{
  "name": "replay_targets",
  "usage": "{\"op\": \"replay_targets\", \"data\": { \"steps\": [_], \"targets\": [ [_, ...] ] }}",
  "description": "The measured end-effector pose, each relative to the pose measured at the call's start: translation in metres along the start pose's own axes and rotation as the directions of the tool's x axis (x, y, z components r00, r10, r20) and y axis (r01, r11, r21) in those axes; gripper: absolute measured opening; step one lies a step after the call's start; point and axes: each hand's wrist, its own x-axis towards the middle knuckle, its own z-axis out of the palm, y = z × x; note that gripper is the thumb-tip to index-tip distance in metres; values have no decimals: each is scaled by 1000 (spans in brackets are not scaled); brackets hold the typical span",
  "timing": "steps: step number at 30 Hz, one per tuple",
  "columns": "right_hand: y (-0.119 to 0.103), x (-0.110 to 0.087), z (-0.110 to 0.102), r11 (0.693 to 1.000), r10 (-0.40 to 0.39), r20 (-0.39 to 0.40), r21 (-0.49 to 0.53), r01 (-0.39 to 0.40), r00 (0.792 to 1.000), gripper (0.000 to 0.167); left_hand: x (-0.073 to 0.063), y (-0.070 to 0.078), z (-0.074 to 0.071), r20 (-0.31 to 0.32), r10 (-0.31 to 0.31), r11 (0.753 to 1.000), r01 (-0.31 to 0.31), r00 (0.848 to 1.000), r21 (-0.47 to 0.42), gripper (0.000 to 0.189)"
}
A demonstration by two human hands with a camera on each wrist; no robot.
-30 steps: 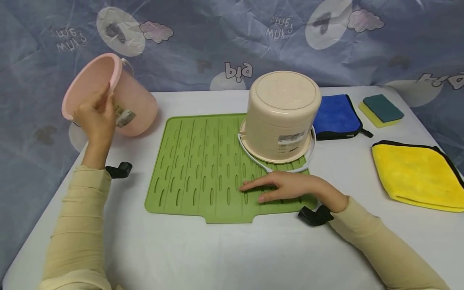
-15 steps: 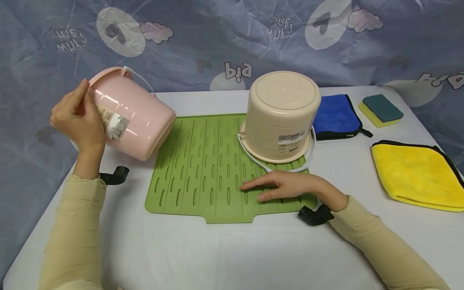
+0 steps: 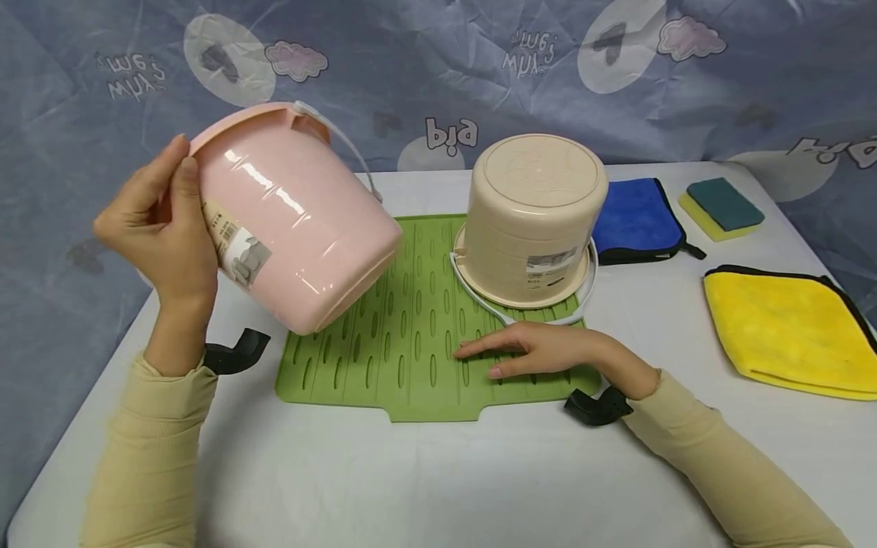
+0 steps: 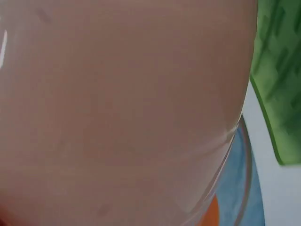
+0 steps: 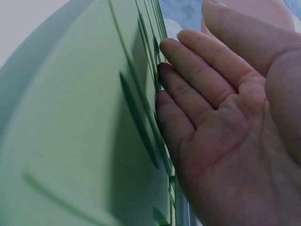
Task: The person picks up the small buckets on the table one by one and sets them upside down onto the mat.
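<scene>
My left hand point(image 3: 167, 221) pinches the rim of a pink bucket point(image 3: 294, 221) between thumb and fingers. The bucket is tilted in the air, mouth toward the upper left and base toward the lower right, over the left part of a green draining mat point(image 3: 432, 380). Its white handle hangs at the back. The pink wall point(image 4: 127, 103) fills most of the left wrist view. My right hand point(image 3: 541, 352) rests on the mat's front right with relaxed fingers, its palm point(image 5: 225, 136) visible in the right wrist view. Behind it a beige bucket point(image 3: 534, 221) stands upside down on the mat.
A folded blue cloth point(image 3: 630, 221) lies right of the beige bucket. Beyond it is a green and yellow sponge point(image 3: 722, 207), with a folded yellow cloth point(image 3: 788, 331) nearer the front right. The white table point(image 3: 425, 487) ends at a patterned blue backdrop point(image 3: 384, 68).
My left hand has swung the pink bucket rightward from the table's left side to over the mat, turning its mouth away and its base toward the lower right. The right hand stays put.
</scene>
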Motion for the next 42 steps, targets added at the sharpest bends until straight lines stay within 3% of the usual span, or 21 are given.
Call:
{"op": "replay_targets", "data": {
  "steps": [6,10,12,15,18,21,26,33,38,42],
  "targets": [
    [-1,0,0,1000,-10,1,13,10,1000,44,-19,6,10,76,-39,986,51,996,-161,11],
    [1,1,0,999,-38,-16,15,38,999,45,-34,7,16,135,-53,976,80,989,-203,12],
    [0,0,-1,998,-37,-55,44,40,998,51,-41,9,18,162,-54,974,87,985,-207,12],
    [-5,-3,-4,997,-35,-185,67,48,982,72,-49,10,19,191,-58,974,98,980,-205,13],
    [-17,-8,-8,997,-38,-343,54,60,939,101,-56,12,21,215,-75,971,120,974,-207,13],
    [-32,-12,-10,991,-116,-465,-1,131,878,119,-61,13,24,243,-90,965,145,966,-217,14],
    [-53,-11,-7,955,-294,-540,-133,265,789,131,-67,16,27,277,-94,961,160,956,-226,14],
    [-63,-10,-1,940,-341,-586,-218,262,735,130,-69,18,28,255,-104,951,172,961,-258,14],
    [-65,-7,1,906,-408,-611,-179,384,678,110,-69,18,28,256,-102,941,177,961,-288,15],
    [-66,-6,2,871,-429,-639,-107,479,638,99,-68,18,27,286,-111,939,195,952,-284,16]
  ]
}}
